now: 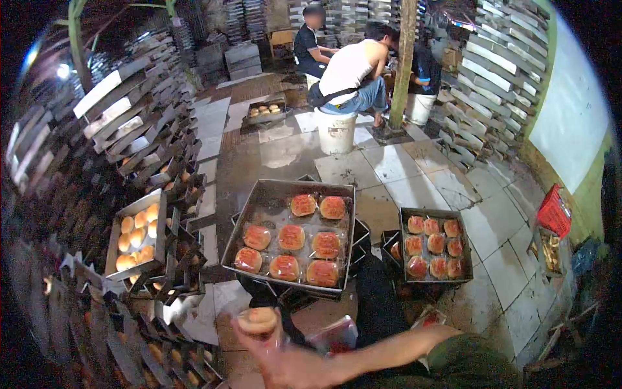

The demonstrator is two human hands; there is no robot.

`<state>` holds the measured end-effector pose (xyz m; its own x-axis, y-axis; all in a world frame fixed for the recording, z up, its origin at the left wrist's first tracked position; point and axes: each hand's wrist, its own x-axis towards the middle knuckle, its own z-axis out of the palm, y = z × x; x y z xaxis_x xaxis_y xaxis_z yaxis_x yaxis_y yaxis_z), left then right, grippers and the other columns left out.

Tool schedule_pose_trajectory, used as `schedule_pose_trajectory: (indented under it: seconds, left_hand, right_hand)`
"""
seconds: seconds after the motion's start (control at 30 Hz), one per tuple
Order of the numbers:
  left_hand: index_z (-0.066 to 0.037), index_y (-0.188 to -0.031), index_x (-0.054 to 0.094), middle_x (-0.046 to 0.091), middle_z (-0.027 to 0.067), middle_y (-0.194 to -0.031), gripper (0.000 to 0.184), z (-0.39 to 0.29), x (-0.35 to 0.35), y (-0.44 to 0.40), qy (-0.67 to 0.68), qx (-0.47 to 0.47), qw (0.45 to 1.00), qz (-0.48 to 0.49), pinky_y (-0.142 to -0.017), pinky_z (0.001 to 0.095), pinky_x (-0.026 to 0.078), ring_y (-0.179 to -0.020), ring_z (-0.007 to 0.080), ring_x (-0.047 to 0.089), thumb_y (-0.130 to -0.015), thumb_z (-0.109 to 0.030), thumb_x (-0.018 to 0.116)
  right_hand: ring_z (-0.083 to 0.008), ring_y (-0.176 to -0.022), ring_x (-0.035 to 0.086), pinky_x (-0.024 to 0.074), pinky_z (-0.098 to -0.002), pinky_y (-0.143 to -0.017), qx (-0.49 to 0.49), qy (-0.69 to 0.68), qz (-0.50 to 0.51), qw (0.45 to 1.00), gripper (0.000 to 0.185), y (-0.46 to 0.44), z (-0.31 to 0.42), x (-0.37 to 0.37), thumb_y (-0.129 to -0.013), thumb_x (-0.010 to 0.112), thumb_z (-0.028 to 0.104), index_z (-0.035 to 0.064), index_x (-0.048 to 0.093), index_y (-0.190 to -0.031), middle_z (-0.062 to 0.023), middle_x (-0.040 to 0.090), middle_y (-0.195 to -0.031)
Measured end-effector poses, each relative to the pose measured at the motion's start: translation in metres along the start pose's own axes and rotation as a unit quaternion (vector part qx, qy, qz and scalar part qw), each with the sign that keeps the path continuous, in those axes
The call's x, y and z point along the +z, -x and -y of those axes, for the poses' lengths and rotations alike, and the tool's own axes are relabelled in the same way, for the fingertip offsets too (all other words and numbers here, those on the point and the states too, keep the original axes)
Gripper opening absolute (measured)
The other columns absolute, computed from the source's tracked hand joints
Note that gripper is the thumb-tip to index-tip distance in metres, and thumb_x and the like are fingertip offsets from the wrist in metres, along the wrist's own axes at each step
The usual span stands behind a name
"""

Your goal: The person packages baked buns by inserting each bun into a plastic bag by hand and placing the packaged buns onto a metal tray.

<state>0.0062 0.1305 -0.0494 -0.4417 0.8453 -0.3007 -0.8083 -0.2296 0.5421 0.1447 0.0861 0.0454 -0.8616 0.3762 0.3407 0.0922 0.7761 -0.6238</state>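
My right hand (278,363), blurred by motion, reaches across the bottom of the view from the right and holds a round bun (258,321) between its thumb and fingers. My left hand does not show. Ahead of me a large metal tray (259,203) carries several orange-topped buns (291,237) in clear wrappers. Clear plastic with red print (334,336) lies just beyond my right forearm. A smaller tray (405,249) to the right is filled with similar buns (435,244).
On the left, a tray of plain buns (139,219) rests on stacked trays (184,259). A person on a white bucket (336,131) sits beyond, near a post (403,65) and other seated people. A red basket (554,212) stands at the right.
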Motion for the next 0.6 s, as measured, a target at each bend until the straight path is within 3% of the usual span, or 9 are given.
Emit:
schedule_pose_trajectory:
  seconds: [0.03, 0.07, 0.17, 0.27, 0.37, 0.43, 0.53, 0.57, 0.6]
  left_hand:
    - [-0.010, -0.111, 0.048, 0.054, 0.0107, -0.104, 0.054, -0.009, 0.012, 0.005, 0.119, -0.081, 0.989, -0.018, -0.083, 0.0497, 0.044, -0.100, 0.0270, 0.051, -0.074, -0.048, 0.060]
    - [-0.010, -0.110, 0.049, 0.053, 0.0114, -0.104, 0.056, -0.015, 0.008, 0.006, 0.128, -0.054, 0.989, -0.047, -0.079, 0.0525, 0.046, -0.096, 0.0281, 0.052, -0.072, -0.049, 0.062]
    - [-0.013, -0.113, 0.046, 0.052, 0.0072, -0.107, 0.057, -0.014, 0.041, 0.041, 0.067, 0.034, 0.997, -0.029, -0.080, 0.0517, 0.046, -0.100, 0.0265, 0.049, -0.072, -0.049, 0.062]
    - [-0.017, -0.117, 0.044, 0.049, 0.0043, -0.112, 0.052, -0.003, 0.081, 0.077, -0.007, 0.060, 0.998, 0.012, -0.080, 0.0498, 0.046, -0.101, 0.0250, 0.048, -0.077, -0.048, 0.055]
    - [-0.017, -0.119, 0.043, 0.050, 0.0037, -0.111, 0.048, 0.007, 0.089, 0.086, -0.069, 0.100, 0.989, 0.083, -0.078, 0.0456, 0.047, -0.100, 0.0238, 0.050, -0.081, -0.046, 0.048]
    - [-0.016, -0.121, 0.042, 0.049, 0.0067, -0.115, 0.050, 0.011, 0.097, 0.092, -0.081, 0.078, 0.990, 0.090, -0.078, 0.0481, 0.047, -0.099, 0.0255, 0.051, -0.082, -0.047, 0.049]
    - [-0.019, -0.115, 0.047, 0.055, 0.0027, -0.103, 0.042, 0.024, 0.086, 0.083, -0.036, 0.003, 0.996, 0.082, -0.073, 0.0423, 0.048, -0.091, 0.0207, 0.054, -0.083, -0.046, 0.048]
    - [-0.018, -0.112, 0.049, 0.056, 0.0021, -0.099, 0.040, 0.027, 0.082, 0.079, -0.019, -0.036, 0.997, 0.066, -0.073, 0.0406, 0.049, -0.090, 0.0192, 0.055, -0.083, -0.046, 0.048]
    - [-0.014, -0.108, 0.049, 0.055, 0.0027, -0.096, 0.040, 0.032, 0.071, 0.071, -0.028, -0.031, 0.995, 0.091, -0.071, 0.0375, 0.049, -0.088, 0.0186, 0.055, -0.084, -0.045, 0.047]
  right_hand:
    - [-0.0276, -0.079, 0.050, 0.0433, -0.0385, -0.068, -0.080, -0.092, 0.046, 0.991, 0.014, 0.013, 0.016, -0.002, -0.073, 0.047, 0.014, 0.0062, 0.051, -0.084, -0.0104, 0.048, -0.080]
    - [-0.0281, -0.078, 0.049, 0.0426, -0.0402, -0.068, -0.076, -0.017, -0.020, 0.997, 0.012, 0.025, 0.026, -0.008, -0.072, 0.049, 0.017, 0.0070, 0.050, -0.078, -0.0090, 0.045, -0.077]
    - [-0.0293, -0.085, 0.050, 0.0429, -0.0408, -0.074, 0.166, 0.053, -0.258, 0.950, 0.024, 0.034, 0.005, -0.037, -0.079, 0.058, 0.026, 0.0049, 0.058, -0.091, -0.0094, 0.053, -0.086]
    - [-0.0248, -0.088, 0.055, 0.0430, -0.0350, -0.077, 0.263, -0.324, -0.128, 0.900, 0.029, 0.060, -0.029, -0.019, -0.082, 0.058, 0.029, 0.0027, 0.057, -0.095, -0.0122, 0.059, -0.093]
    - [-0.0148, -0.083, 0.058, 0.0441, -0.0269, -0.075, 0.203, -0.343, -0.151, 0.905, 0.024, 0.082, -0.028, -0.027, -0.084, 0.058, 0.020, 0.0016, 0.054, -0.098, -0.0073, 0.061, -0.088]
    - [-0.0181, -0.081, 0.059, 0.0462, -0.0291, -0.071, 0.179, -0.248, -0.161, 0.938, 0.021, 0.095, -0.017, -0.041, -0.083, 0.058, 0.018, 0.0034, 0.052, -0.097, -0.0082, 0.060, -0.086]
    - [-0.0300, -0.072, 0.057, 0.0478, -0.0369, -0.062, 0.125, 0.114, -0.143, 0.975, 0.017, 0.112, -0.010, -0.056, -0.082, 0.054, 0.017, 0.0055, 0.049, -0.095, -0.0112, 0.057, -0.080]
    - [-0.0300, -0.072, 0.057, 0.0478, -0.0369, -0.062, 0.122, 0.117, -0.148, 0.974, 0.017, 0.112, -0.010, -0.059, -0.082, 0.054, 0.017, 0.0055, 0.049, -0.095, -0.0112, 0.057, -0.080]
    - [-0.0278, -0.074, 0.057, 0.0475, -0.0362, -0.064, 0.211, 0.050, -0.013, 0.976, 0.019, 0.109, -0.009, -0.060, -0.083, 0.054, 0.017, 0.0045, 0.049, -0.096, -0.0110, 0.056, -0.081]
